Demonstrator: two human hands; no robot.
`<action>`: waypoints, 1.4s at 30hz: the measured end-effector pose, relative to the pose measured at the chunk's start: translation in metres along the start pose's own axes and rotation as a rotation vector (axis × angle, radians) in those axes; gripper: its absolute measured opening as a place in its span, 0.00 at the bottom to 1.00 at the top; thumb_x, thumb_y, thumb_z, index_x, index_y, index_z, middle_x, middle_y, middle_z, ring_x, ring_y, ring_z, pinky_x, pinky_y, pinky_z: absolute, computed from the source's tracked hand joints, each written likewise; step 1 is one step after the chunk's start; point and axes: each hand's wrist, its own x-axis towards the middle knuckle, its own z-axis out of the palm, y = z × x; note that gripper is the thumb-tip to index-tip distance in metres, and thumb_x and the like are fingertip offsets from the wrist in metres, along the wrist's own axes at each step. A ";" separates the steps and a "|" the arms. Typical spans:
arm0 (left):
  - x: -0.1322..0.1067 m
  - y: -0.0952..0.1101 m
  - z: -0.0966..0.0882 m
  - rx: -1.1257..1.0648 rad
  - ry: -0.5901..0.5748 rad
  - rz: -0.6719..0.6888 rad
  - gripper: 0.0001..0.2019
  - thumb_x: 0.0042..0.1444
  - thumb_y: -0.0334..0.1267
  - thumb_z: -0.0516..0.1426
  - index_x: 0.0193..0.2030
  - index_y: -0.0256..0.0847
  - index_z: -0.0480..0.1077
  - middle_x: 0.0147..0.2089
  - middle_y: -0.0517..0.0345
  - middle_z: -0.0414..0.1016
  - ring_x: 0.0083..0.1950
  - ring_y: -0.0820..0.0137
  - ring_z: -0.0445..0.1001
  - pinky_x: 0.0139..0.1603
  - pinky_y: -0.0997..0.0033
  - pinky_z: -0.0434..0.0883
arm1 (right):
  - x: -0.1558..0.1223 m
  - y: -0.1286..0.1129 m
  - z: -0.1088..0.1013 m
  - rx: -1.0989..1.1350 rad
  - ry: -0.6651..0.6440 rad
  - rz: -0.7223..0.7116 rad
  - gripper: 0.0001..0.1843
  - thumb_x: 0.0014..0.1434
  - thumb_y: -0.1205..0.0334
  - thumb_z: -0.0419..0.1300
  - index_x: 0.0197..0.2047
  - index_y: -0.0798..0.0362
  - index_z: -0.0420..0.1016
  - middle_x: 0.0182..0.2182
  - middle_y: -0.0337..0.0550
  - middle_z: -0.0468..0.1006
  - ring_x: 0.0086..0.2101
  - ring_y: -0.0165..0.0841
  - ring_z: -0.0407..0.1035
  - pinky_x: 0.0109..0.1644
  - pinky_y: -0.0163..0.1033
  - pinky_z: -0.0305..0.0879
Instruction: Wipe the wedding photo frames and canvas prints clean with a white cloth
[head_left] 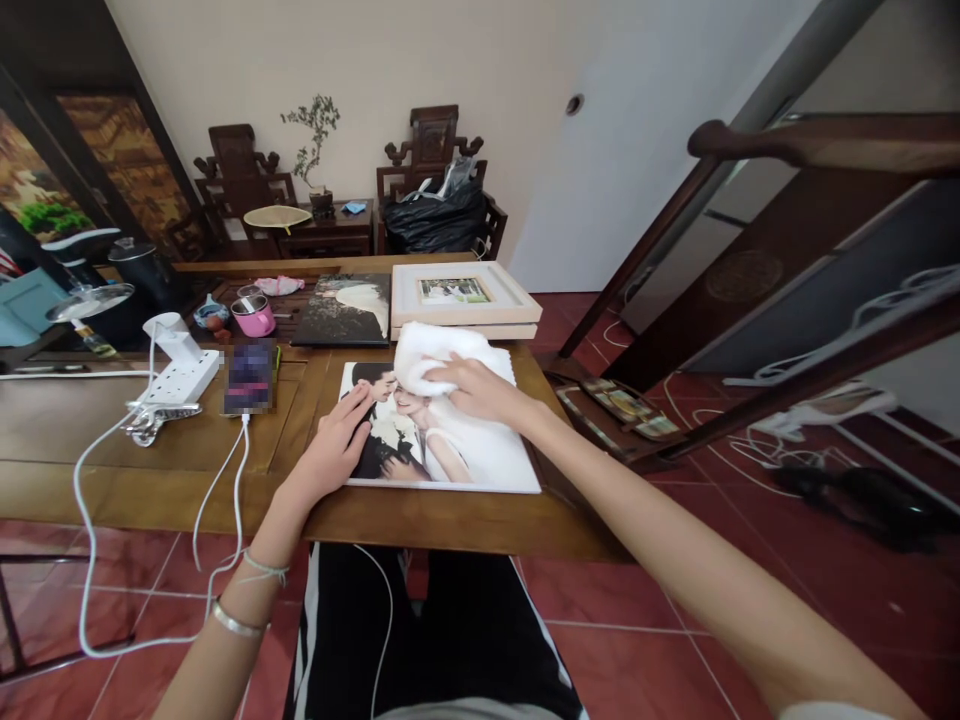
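A large photo print [442,455] of two people lies flat at the front edge of the wooden table [315,395]. My left hand [341,435] rests flat on its left side, fingers stretched out and close together. In my right hand [480,388] is a white cloth [427,350], bunched up and pressed on the upper part of the photo. The fingers bend around the cloth and partly sink into it. The cloth hides some of the photo's top edge.
Behind the photo sit white frames [517,300], stacked, and a dark photo panel [341,308]. To the left are a charging phone [249,380], a power strip [184,375] with loose cables and a pink cup [255,315]. A wooden chair [675,230] stands at the right.
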 end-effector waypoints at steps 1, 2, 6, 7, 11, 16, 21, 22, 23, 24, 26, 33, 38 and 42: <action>0.000 -0.001 0.000 -0.003 0.005 0.008 0.24 0.65 0.39 0.43 0.67 0.39 0.55 0.72 0.49 0.49 0.72 0.62 0.48 0.69 0.52 0.51 | 0.005 0.005 0.000 0.002 0.013 0.020 0.28 0.43 0.81 0.44 0.41 0.53 0.75 0.47 0.45 0.79 0.49 0.43 0.71 0.59 0.56 0.58; 0.001 -0.002 0.001 -0.003 0.007 0.014 0.24 0.65 0.39 0.43 0.67 0.39 0.55 0.72 0.49 0.49 0.72 0.63 0.48 0.69 0.53 0.51 | 0.007 0.008 0.001 0.003 0.024 0.037 0.28 0.42 0.81 0.44 0.41 0.54 0.75 0.46 0.45 0.79 0.47 0.43 0.72 0.58 0.55 0.59; 0.001 -0.004 0.002 -0.004 0.011 0.014 0.24 0.66 0.39 0.42 0.67 0.37 0.55 0.71 0.47 0.49 0.72 0.63 0.48 0.69 0.53 0.51 | -0.003 -0.001 0.003 -0.009 0.014 0.017 0.30 0.42 0.82 0.44 0.43 0.53 0.75 0.50 0.45 0.77 0.57 0.45 0.63 0.61 0.58 0.54; 0.000 -0.004 0.002 -0.005 0.012 0.012 0.24 0.66 0.39 0.42 0.67 0.37 0.55 0.71 0.47 0.49 0.72 0.63 0.48 0.69 0.53 0.51 | -0.011 -0.010 0.004 -0.012 -0.001 0.008 0.30 0.42 0.82 0.44 0.43 0.53 0.75 0.51 0.46 0.76 0.60 0.45 0.59 0.63 0.60 0.51; 0.000 -0.003 0.003 -0.007 0.015 0.011 0.24 0.65 0.39 0.43 0.67 0.39 0.56 0.71 0.48 0.50 0.72 0.63 0.48 0.69 0.53 0.51 | -0.052 -0.055 0.005 0.016 -0.082 -0.012 0.31 0.39 0.82 0.46 0.45 0.55 0.75 0.59 0.53 0.68 0.63 0.43 0.52 0.66 0.62 0.42; 0.000 -0.004 0.005 -0.011 0.037 0.014 0.24 0.65 0.39 0.43 0.67 0.40 0.55 0.71 0.49 0.50 0.71 0.62 0.49 0.69 0.52 0.51 | -0.096 -0.106 0.001 0.065 -0.194 -0.100 0.33 0.38 0.83 0.46 0.44 0.52 0.75 0.63 0.45 0.63 0.66 0.41 0.44 0.68 0.62 0.36; 0.000 -0.003 0.004 -0.010 0.032 0.011 0.23 0.65 0.38 0.43 0.66 0.41 0.56 0.71 0.49 0.50 0.71 0.62 0.49 0.69 0.51 0.52 | -0.092 -0.104 0.001 0.081 -0.189 -0.110 0.32 0.38 0.83 0.46 0.44 0.53 0.76 0.62 0.48 0.64 0.65 0.40 0.47 0.68 0.61 0.39; -0.001 -0.003 0.004 -0.007 0.026 0.009 0.23 0.65 0.38 0.43 0.67 0.40 0.55 0.71 0.49 0.50 0.72 0.63 0.49 0.69 0.52 0.52 | -0.084 -0.097 0.002 0.073 -0.178 -0.094 0.33 0.38 0.82 0.46 0.45 0.54 0.75 0.62 0.50 0.64 0.65 0.41 0.48 0.67 0.61 0.40; -0.001 -0.003 0.003 -0.003 0.022 0.007 0.23 0.65 0.38 0.43 0.67 0.40 0.55 0.71 0.48 0.50 0.72 0.63 0.49 0.69 0.52 0.52 | -0.075 -0.088 0.003 0.061 -0.168 -0.074 0.33 0.39 0.82 0.46 0.46 0.55 0.75 0.61 0.53 0.64 0.64 0.41 0.49 0.67 0.61 0.40; -0.001 -0.002 0.003 0.002 0.017 0.004 0.24 0.65 0.38 0.43 0.67 0.39 0.55 0.71 0.48 0.50 0.72 0.62 0.48 0.69 0.52 0.52 | -0.064 -0.079 0.004 0.048 -0.156 -0.052 0.32 0.39 0.82 0.47 0.47 0.56 0.74 0.60 0.55 0.65 0.64 0.42 0.50 0.67 0.62 0.42; -0.001 -0.002 0.002 0.008 0.012 -0.004 0.24 0.65 0.38 0.43 0.67 0.39 0.55 0.71 0.47 0.50 0.72 0.62 0.49 0.69 0.52 0.52 | -0.039 -0.059 0.006 0.024 -0.132 -0.011 0.30 0.42 0.81 0.47 0.48 0.58 0.74 0.57 0.57 0.69 0.63 0.44 0.51 0.66 0.62 0.44; -0.001 -0.001 0.001 0.008 0.006 -0.002 0.24 0.65 0.38 0.43 0.67 0.41 0.54 0.71 0.49 0.50 0.71 0.62 0.49 0.68 0.51 0.52 | 0.023 -0.016 0.012 0.013 -0.045 0.015 0.28 0.49 0.81 0.45 0.47 0.54 0.74 0.51 0.49 0.76 0.62 0.46 0.55 0.61 0.63 0.49; 0.000 -0.001 0.001 0.008 0.000 -0.012 0.24 0.65 0.38 0.42 0.68 0.40 0.54 0.72 0.49 0.49 0.72 0.62 0.48 0.68 0.52 0.52 | 0.001 -0.042 0.012 -0.031 -0.090 0.035 0.30 0.45 0.81 0.47 0.49 0.57 0.73 0.57 0.59 0.69 0.63 0.48 0.52 0.63 0.64 0.46; 0.000 -0.002 0.003 0.004 -0.008 -0.014 0.24 0.65 0.37 0.41 0.67 0.37 0.53 0.72 0.47 0.48 0.72 0.63 0.48 0.69 0.52 0.51 | -0.042 -0.085 0.010 0.002 -0.177 -0.031 0.35 0.41 0.83 0.46 0.50 0.56 0.73 0.62 0.55 0.63 0.64 0.46 0.48 0.65 0.65 0.41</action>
